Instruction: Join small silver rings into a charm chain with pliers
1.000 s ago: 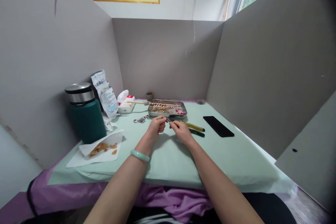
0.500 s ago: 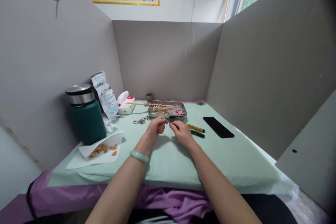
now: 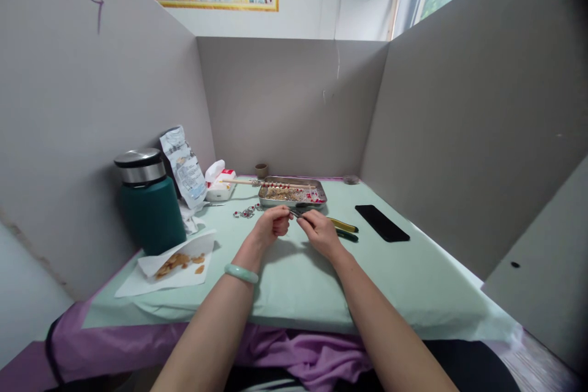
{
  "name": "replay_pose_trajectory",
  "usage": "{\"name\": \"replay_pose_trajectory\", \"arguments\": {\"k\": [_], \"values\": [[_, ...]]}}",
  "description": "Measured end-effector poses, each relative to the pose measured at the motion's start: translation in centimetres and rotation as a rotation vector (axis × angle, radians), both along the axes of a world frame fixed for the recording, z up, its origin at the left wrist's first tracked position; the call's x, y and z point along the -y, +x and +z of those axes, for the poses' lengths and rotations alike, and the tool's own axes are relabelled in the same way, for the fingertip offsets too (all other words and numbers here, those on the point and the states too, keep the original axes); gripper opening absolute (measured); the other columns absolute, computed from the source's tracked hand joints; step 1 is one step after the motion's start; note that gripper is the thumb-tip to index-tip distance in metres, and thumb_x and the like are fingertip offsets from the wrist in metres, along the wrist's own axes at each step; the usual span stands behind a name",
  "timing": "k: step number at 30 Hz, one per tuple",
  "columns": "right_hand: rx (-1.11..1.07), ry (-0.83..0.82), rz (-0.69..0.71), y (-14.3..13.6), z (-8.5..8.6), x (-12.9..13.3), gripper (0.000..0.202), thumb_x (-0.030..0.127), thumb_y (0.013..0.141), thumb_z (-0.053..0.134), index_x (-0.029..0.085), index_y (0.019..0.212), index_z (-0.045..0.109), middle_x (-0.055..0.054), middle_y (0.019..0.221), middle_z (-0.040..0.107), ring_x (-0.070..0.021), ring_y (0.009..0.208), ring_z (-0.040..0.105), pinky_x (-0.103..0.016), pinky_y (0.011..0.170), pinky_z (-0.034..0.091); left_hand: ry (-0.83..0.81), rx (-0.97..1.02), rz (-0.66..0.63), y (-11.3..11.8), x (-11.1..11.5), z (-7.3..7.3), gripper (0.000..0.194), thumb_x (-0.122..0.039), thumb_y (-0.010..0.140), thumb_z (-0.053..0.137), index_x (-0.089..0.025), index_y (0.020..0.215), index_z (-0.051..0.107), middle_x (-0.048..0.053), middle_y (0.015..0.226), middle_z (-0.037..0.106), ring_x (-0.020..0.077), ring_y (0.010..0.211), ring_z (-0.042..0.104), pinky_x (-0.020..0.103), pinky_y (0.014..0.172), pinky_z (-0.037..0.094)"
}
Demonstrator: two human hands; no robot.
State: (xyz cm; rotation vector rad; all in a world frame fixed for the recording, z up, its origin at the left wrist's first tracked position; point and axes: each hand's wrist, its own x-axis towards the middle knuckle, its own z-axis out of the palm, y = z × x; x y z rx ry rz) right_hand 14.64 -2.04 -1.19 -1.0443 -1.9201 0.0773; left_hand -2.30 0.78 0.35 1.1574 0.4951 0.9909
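My left hand [image 3: 274, 223], with a pale green bangle [image 3: 241, 273] on the wrist, is closed in a pinch over the table. Whatever lies between its fingertips is too small to make out. Close beside it, my right hand [image 3: 321, 234] is closed around a slim dark metal tool [image 3: 294, 212], its tip meeting the left fingertips and its grip hidden in the palm. Behind the right hand show the yellow and green handles of pliers [image 3: 345, 226]. A beaded chain [image 3: 248, 212] lies left of the hands. Just beyond them stands a metal tray [image 3: 294, 204] of gold and red beads.
A beaded stick [image 3: 239, 182] rests across the tray. At left are a green flask [image 3: 154, 214], a pouch [image 3: 184, 165], a tissue pack [image 3: 221, 187] and paper with brown flakes [image 3: 184, 278]. A black phone [image 3: 382, 223] lies right. Grey partitions [image 3: 294, 104] enclose the table.
Both hands stay together at the same spot. My right hand has shifted very slightly to the right; the things on the table have not moved.
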Motion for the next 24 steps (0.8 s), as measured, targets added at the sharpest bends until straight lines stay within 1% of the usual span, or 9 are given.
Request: {"name": "replay_pose_trajectory", "arguments": {"k": [4,10,14,21,24], "values": [[-0.012,0.005,0.041,0.08,0.14,0.08,0.028,0.038,0.09,0.043,0.02,0.077,0.062,-0.003,0.073,0.056,-0.0159,0.073,0.052,-0.027,0.069,0.039,-0.014,0.003,-0.074,-0.27,-0.03,-0.07,0.016,-0.027,0.07,0.06,-0.013,0.066,0.053,-0.011,0.038,0.02,0.0025,0.033,0.016,0.018,0.036,0.012],[-0.033,-0.026,0.075,0.12,0.24,0.15,0.029,0.039,0.089,0.043,0.02,0.077,0.062,-0.003,0.072,0.056,-0.0157,0.071,0.051,-0.027,0.068,0.039,-0.034,-0.021,-0.091,-0.39,0.19,0.08,0.018,-0.028,0.07,0.06,-0.013,0.065,0.052,-0.011,0.04,0.017,0.0022,0.034,0.015,0.018,0.037,0.013],[-0.027,-0.039,0.104,0.18,0.21,0.19,0.03,0.039,0.089,0.042,0.02,0.074,0.061,-0.002,0.07,0.054,-0.0147,0.068,0.05,-0.026,0.066,0.039,-0.031,-0.014,-0.132,-0.52,0.13,0.03,0.017,-0.028,0.07,0.06,-0.013,0.065,0.052,-0.011,0.04,0.018,0.0024,0.034,0.015,0.018,0.037,0.014],[0.053,0.082,-0.02,0.35,0.28,0.52,0.029,0.039,0.09,0.043,0.02,0.079,0.062,-0.005,0.075,0.055,-0.0176,0.077,0.051,-0.028,0.07,0.038,-0.04,-0.018,-0.147,-0.58,0.12,0.05,0.016,-0.027,0.07,0.06,-0.013,0.066,0.053,-0.01,0.039,0.019,0.0025,0.034,0.015,0.018,0.037,0.013],[0.05,0.087,-0.011,0.36,0.32,0.54,0.029,0.04,0.09,0.042,0.021,0.08,0.062,-0.005,0.075,0.056,-0.0178,0.077,0.051,-0.028,0.07,0.038,-0.041,-0.022,-0.15,-0.56,0.18,0.07,0.017,-0.027,0.07,0.06,-0.013,0.066,0.052,-0.011,0.039,0.019,0.0026,0.034,0.015,0.018,0.037,0.013]]}}
